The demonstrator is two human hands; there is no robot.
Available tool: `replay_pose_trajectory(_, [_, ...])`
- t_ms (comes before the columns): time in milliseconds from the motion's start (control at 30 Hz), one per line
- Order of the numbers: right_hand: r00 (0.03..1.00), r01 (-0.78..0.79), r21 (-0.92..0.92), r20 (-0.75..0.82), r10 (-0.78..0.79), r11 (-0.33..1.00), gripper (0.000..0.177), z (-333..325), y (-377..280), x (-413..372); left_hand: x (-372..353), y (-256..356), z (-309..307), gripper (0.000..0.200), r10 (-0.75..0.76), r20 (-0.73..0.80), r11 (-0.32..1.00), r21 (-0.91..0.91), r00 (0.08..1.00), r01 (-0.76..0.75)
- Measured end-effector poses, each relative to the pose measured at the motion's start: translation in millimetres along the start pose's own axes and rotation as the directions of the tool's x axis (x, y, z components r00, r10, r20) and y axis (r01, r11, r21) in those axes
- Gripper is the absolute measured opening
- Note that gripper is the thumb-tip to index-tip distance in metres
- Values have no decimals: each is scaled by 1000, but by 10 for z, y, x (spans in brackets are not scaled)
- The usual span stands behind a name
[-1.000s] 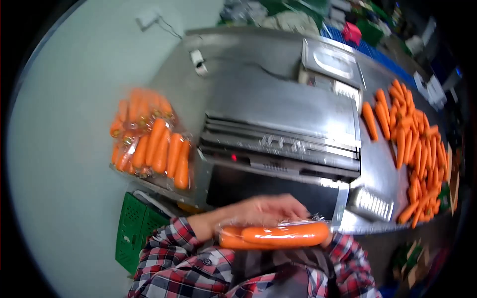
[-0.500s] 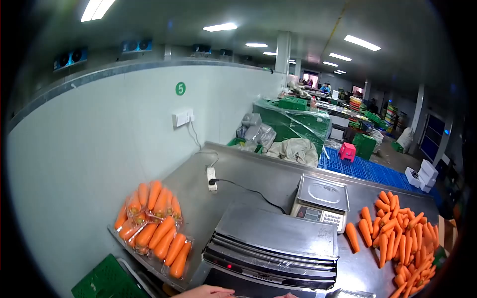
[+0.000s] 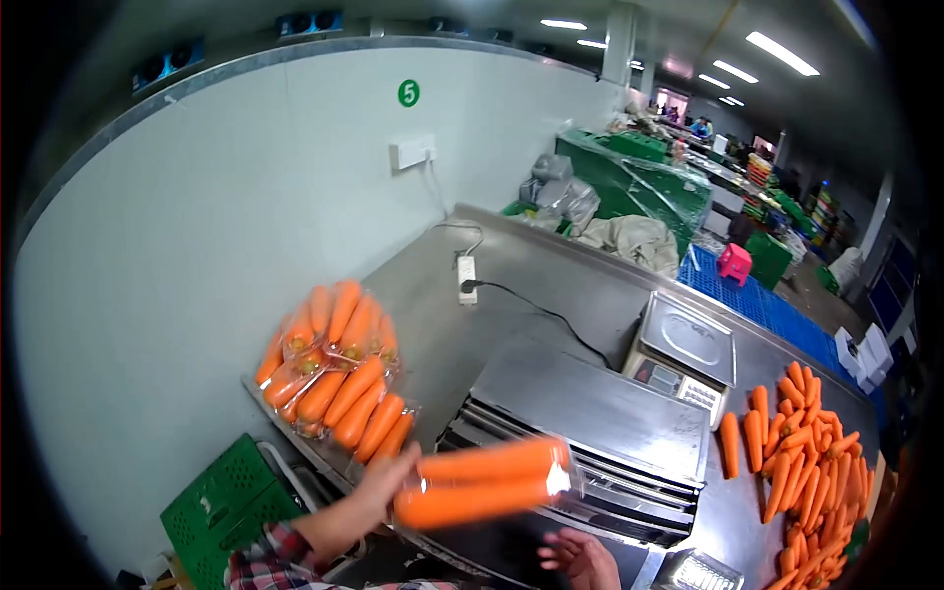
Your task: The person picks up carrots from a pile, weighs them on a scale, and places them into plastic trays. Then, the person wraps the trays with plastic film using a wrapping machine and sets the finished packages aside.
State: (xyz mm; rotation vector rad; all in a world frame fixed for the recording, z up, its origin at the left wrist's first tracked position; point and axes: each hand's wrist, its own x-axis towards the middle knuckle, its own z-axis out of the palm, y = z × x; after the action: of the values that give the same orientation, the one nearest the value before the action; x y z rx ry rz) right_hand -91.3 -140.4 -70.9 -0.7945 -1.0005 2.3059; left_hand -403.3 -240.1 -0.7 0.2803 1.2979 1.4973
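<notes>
My left hand (image 3: 385,482) is closed on the left end of a clear-wrapped pack of carrots (image 3: 487,482), held above the front of a metal wrapping machine (image 3: 590,401). Two carrots lie side by side in the pack, slightly blurred by motion. Lower right of it, my right hand (image 3: 580,559) is empty with its fingers apart, near the machine's front edge. Several more wrapped carrot packs (image 3: 339,379) are piled at the left edge of the metal table (image 3: 418,261), just beyond my left hand.
Right of the machine stands a weighing scale (image 3: 683,344). Loose carrots (image 3: 811,462) are heaped at the right. A power strip (image 3: 467,279) with a black cable lies behind the machine. A green crate (image 3: 221,501) sits low at the left, beside the white wall (image 3: 187,265).
My left hand has come up into view with the wrapped carrot pack. My right hand now shows more fully, with fingers apart. The view has tilted down, and the scene sits further right.
</notes>
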Motion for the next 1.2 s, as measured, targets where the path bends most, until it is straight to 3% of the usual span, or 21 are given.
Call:
replay_pose_trajectory(67, [992,-89,46,98,84,995,42,-139,92,-15,399,272,-166,36,93,-159,974,-189,983,-122])
replay_pose_trajectory(133, [992,-100,-65,71,104,993,41,-34,67,-54,874,626,-352,33,235,-192,914,-290,953,-284])
replay_pose_trajectory(167, [992,-104,-122,56,112,987,40,27,42,-80,1024,914,-304,32,299,-266,890,-267,916,-368])
replay_pose_trajectory(233, [986,-157,-136,33,163,978,39,102,40,-68,1533,1272,-461,33,398,-202,853,-278,895,-442])
replay_pose_trajectory(367, [972,-233,-167,-37,230,958,38,258,47,45,2866,1550,-723,29,465,-356,835,-128,811,-535])
replay_pose_trajectory(433, [973,-231,-218,-55,225,948,37,292,78,62,3640,1579,-907,25,501,-335,809,-147,798,-569])
replay_pose_trajectory(467, [975,-215,-220,-99,198,952,37,305,117,21,4101,1527,-1267,35,613,-77,783,-72,786,-618])
replay_pose_trajectory(500, [954,-289,-201,-141,264,936,44,283,152,-9,4248,1557,-1267,20,583,-84,799,-120,808,-589])
replay_pose_trajectory(533, [927,-361,-166,-170,334,918,42,153,246,52,4686,1521,-1528,23,601,24,786,-200,799,-585])
replay_pose_trajectory(567, [949,-303,-321,-190,252,897,34,38,321,-18,5107,1478,-1742,23,561,14,813,-195,828,-548])
replay_pose_trajectory(667, [916,-234,-231,-379,134,944,36,-35,394,-214,5452,1442,-1547,23,454,-48,887,-69,890,-457])
replay_pose_trajectory(733, [787,-167,-283,-615,-45,944,30,15,104,-414,5487,1357,-1451,24,417,-93,909,27,904,-416])
replay_pose_trajectory(767, [711,-70,-411,-660,-244,909,28,-151,124,-526,5432,1327,-1457,24,406,-111,914,56,907,-402])
replay_pose_trajectory(833, [471,-243,-586,-768,-434,773,25,-480,28,-726,5282,1261,-1405,24,387,-133,921,103,913,-375])
replay_pose_trajectory(867, [379,-427,-665,-747,-546,613,23,-633,-40,-813,5192,1248,-1388,24,376,-144,925,116,915,-362])
replay_pose_trajectory(900, [416,-509,-761,-626,-660,401,32,-902,17,-929,5112,1229,-1397,24,369,-154,928,122,917,-353])
replay_pose_trajectory(933, [448,-653,-718,-622,-642,240,35,-1157,35,-1048,4993,1245,-1391,24,362,-152,930,129,920,-345])
replay_pose_trajectory(1000, [533,-683,-730,-476,-700,-24,46,-1563,47,-1273,4748,1218,-1285,25,352,-146,933,138,924,-333])
replay_pose_trajectory(1100, [479,-817,-574,-625,-617,-53,52,-2038,32,-1549,4375,1202,-1083,25,341,-122,935,145,932,-323])
replay_pose_trajectory(1133, [462,-841,-523,-558,-689,-141,42,-2218,75,-1605,4268,1204,-1031,25,339,-110,935,144,934,-323])
replay_pose_trajectory(1200, [556,-776,-621,-595,-580,-107,23,-2398,-59,-1757,3981,1186,-777,26,328,-66,937,155,943,-315])
